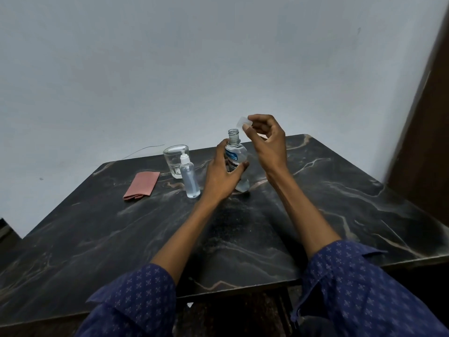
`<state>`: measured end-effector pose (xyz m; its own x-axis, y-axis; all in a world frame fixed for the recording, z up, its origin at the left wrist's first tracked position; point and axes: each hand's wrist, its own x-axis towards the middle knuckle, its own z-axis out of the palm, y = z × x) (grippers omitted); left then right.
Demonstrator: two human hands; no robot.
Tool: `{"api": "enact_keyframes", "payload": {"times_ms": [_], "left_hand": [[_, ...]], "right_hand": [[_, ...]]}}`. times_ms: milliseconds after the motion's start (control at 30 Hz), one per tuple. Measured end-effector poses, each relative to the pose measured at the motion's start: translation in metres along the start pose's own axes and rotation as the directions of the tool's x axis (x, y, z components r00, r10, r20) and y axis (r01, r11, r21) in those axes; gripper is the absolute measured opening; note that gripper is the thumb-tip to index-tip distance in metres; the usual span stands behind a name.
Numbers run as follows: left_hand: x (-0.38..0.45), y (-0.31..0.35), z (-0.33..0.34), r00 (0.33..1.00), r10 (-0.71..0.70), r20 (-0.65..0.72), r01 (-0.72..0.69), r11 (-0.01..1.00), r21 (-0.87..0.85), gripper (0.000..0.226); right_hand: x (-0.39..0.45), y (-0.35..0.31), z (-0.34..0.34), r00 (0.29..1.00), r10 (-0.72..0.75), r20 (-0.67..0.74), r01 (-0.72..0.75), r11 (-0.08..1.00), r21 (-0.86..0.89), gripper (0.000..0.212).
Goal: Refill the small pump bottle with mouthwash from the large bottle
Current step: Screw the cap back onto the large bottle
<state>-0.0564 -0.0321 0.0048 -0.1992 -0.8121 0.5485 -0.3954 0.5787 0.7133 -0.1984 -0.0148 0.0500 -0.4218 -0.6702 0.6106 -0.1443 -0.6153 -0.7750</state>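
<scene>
Gripping the big bottle (236, 161) round its middle, the left hand (222, 175) has thumb and fingers (239, 167) wrapped on the label, bottle upright on the worktop (340, 190), neck open. Just above and right of that neck, the right hand (267, 142) pinches the clear cap (243, 122) between thumb and fingertips. Left of the hands, untouched, the pump bottle (189, 178) stands just in front of a glass (173, 159), pink cloth (142, 186) further left.
</scene>
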Motion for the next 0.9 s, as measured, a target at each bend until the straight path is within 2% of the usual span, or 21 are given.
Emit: {"api": "enact_keyframes", "payload": {"times_ms": [167, 333, 433, 667, 900], "left_hand": [[-0.008, -0.005, -0.006, 0.995, -0.039, 0.091, 0.045, 0.996, -0.071, 0.090], [-0.012, -0.006, -0.009, 0.987, -0.046, 0.155, 0.061, 0.993, -0.096, 0.096], [-0.012, -0.006, -0.011, 0.985, -0.047, 0.165, 0.063, 0.994, -0.092, 0.098], [-0.013, -0.005, -0.010, 0.988, -0.051, 0.145, 0.059, 0.997, -0.053, 0.089], [-0.016, -0.002, -0.009, 0.988, -0.041, 0.150, 0.045, 0.999, -0.022, 0.090]], "right_hand": [[-0.006, -0.009, 0.005, 0.985, -0.088, 0.145, 0.105, 0.988, -0.117, 0.030], [-0.013, -0.012, 0.008, 0.959, -0.084, 0.269, 0.156, 0.953, -0.259, 0.031], [-0.014, -0.014, 0.009, 0.960, -0.080, 0.269, 0.160, 0.943, -0.293, 0.029], [-0.017, -0.017, 0.010, 0.966, -0.071, 0.248, 0.132, 0.962, -0.240, 0.024], [-0.022, -0.019, 0.013, 0.965, -0.129, 0.228, 0.196, 0.934, -0.300, 0.024]]}}
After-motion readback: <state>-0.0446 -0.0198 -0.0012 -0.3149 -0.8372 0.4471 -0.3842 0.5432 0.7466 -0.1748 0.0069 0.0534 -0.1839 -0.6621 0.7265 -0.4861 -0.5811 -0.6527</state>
